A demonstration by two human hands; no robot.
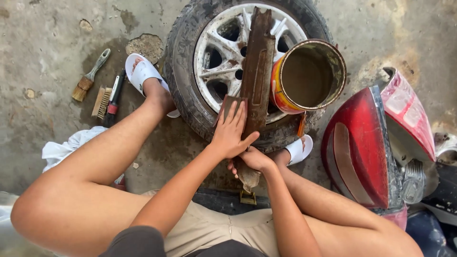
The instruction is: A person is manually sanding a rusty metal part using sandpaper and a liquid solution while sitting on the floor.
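1. On the wheel (223, 62) lying flat on the concrete floor (47, 38), a long rusty metal piece (256, 71) rests lengthwise across the alloy rim, its near end reaching back towards the seated person.
2. Left hand (232, 131): fingers together and flat, pressing a small brown pad, probably sandpaper (230, 102), against the left side of the piece.
3. Right hand (254, 159): mostly hidden under the left wrist. It is closed around the near end of the piece, though I cannot tell how firm the grip is.
4. A large open paint can (308, 76) sits tilted on the tyre, touching or just beside the right edge of the piece.
5. Risks, as I judge them:
   - A hard rub could shift the piece sideways into the can and tip it off the tyre.
   - The piece only rests on the rim, so uneven pressure could rock it or slide it off.
   - Bare fingers run beside rough, rusty edges; a slip could scrape or cut them.
   - Feet in white sandals (143, 71) lie close either side of the tyre, below anything that falls.
6. Two brushes (93, 83) lie well apart to the left; a red tail lamp (366, 147) stands to the right.
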